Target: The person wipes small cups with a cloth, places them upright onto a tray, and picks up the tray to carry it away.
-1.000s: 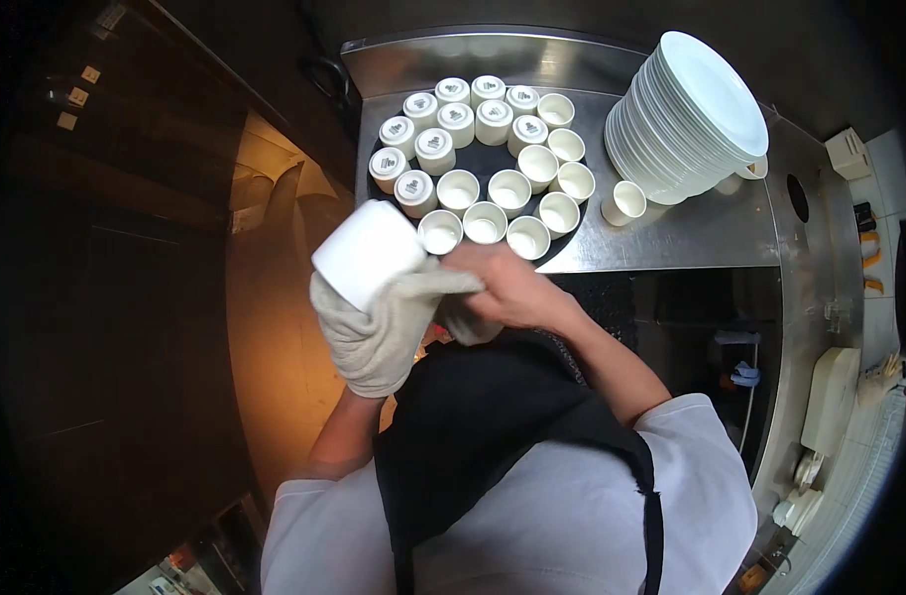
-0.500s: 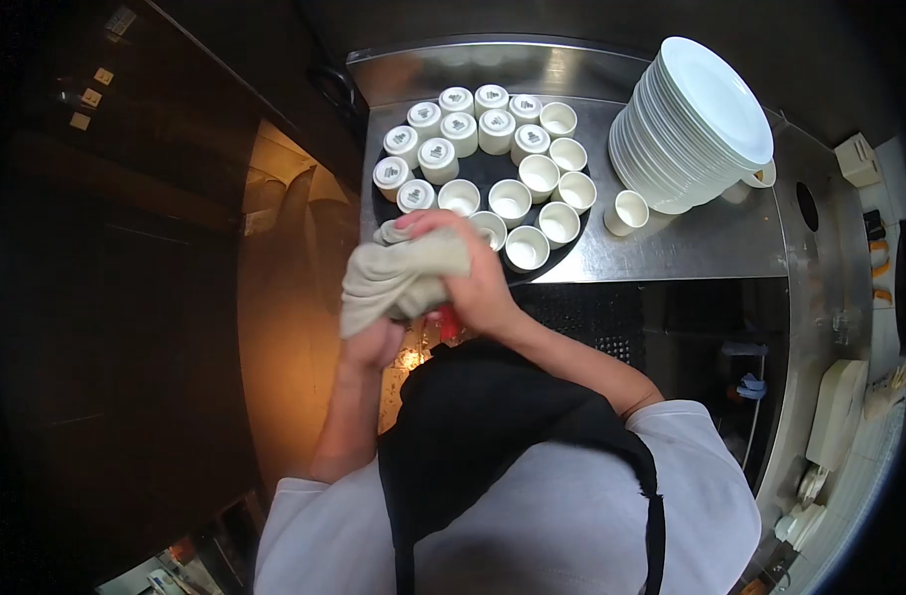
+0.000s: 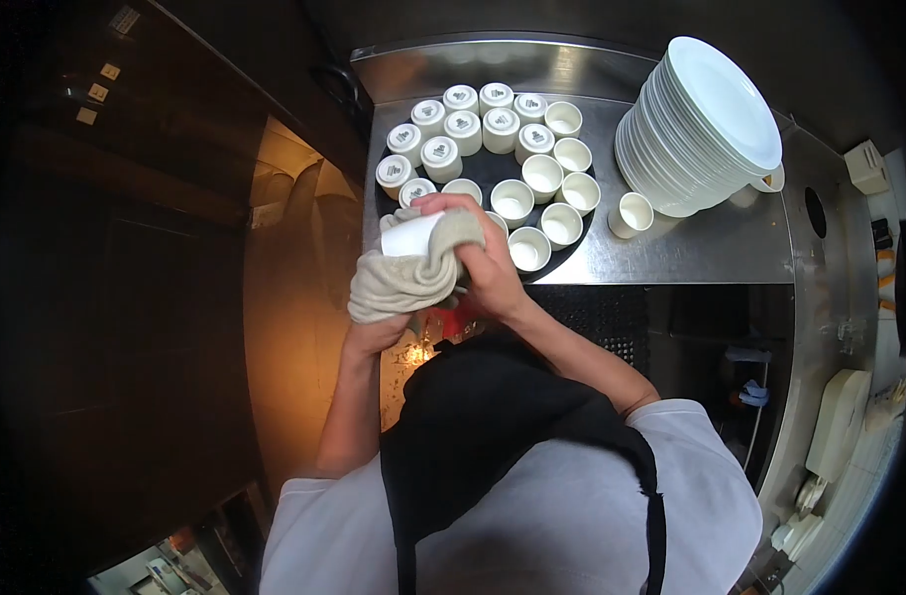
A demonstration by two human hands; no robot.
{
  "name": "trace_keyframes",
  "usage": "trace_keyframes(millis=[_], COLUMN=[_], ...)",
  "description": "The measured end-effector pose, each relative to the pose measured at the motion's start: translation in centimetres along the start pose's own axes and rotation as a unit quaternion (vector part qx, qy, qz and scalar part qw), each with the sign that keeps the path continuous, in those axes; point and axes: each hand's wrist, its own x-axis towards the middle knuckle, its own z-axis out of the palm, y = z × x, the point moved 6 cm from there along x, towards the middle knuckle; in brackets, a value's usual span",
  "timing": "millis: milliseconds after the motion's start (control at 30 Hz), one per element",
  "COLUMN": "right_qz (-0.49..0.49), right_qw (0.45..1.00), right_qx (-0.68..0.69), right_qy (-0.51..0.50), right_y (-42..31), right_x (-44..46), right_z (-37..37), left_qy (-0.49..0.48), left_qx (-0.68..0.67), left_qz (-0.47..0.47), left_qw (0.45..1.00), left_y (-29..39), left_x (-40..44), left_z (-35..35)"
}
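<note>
near the tray's (image 3: 493, 171) edge, a cup (image 3: 405, 239) was being handled in cloth (image 3: 398, 288).
cloth and cup were clasped by the curled right hand (image 3: 488, 263); the left hand's (image 3: 376, 335) fingers were hidden, their spread untellable. steady support seemed needed for any turn.

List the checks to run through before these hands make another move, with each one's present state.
1. White cup backed by the cloth: ok.
2. Left hand and right hand both on the cloth: ok.
3. White cup fully dry: cannot tell.
4. Cups on the black tray all the same way up: not ok, some are upside down, others open side up.
5. Single cup beside the tray upright: ok.
6. Right hand touching no tray cup: cannot tell.
</note>
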Motion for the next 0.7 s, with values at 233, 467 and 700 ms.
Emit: trace_keyframes(millis=[233, 467, 700], right_qz=[-0.032, 0.209, 0.258], right_qw=[0.993, 0.969, 0.941], right_qx=[0.05, -0.128, -0.204], right_qy=[0.101, -0.02, -0.083], right_y=[-0.6, 3.4, 3.1], right_x=[-0.2, -4.8, -8.1], right_z=[-1.1, -4.9, -8.0], left_qy=[0.126, 0.062, -0.053], left_qx=[-0.094, 0.196, 0.554], left_qz=[0.009, -0.08, 0.081], left_qw=[0.988, 0.975, 0.827], left_y=[-0.3, -5.5, -6.6], left_x=[1.0, 4.9, 17.1], left_z=[1.0, -3.0, 3.9])
